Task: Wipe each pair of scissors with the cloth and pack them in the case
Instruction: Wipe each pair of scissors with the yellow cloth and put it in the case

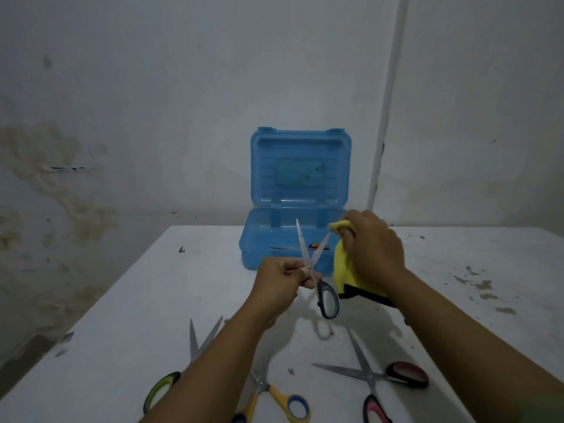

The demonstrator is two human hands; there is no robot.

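Note:
My left hand [282, 277] holds a pair of grey-handled scissors [327, 297] above the table, blades spread and pointing up. My right hand [374, 242] grips a yellow cloth [343, 270] pinched around the tip of the right blade. Behind them the blue plastic case [300, 166] stands open, lid upright. An orange-handled pair of scissors [317, 246] lies inside its base. Near me on the table lie a green-handled pair [161, 392], a yellow-and-blue-handled pair [274, 398] and a pink-handled pair [381, 377], all with blades spread.
The white table [152, 300] has scattered dirt at its right side [485, 285] and a small dark scrap [182, 249] at the left. A stained wall stands close behind the case, with a white pipe [386, 102] running up it.

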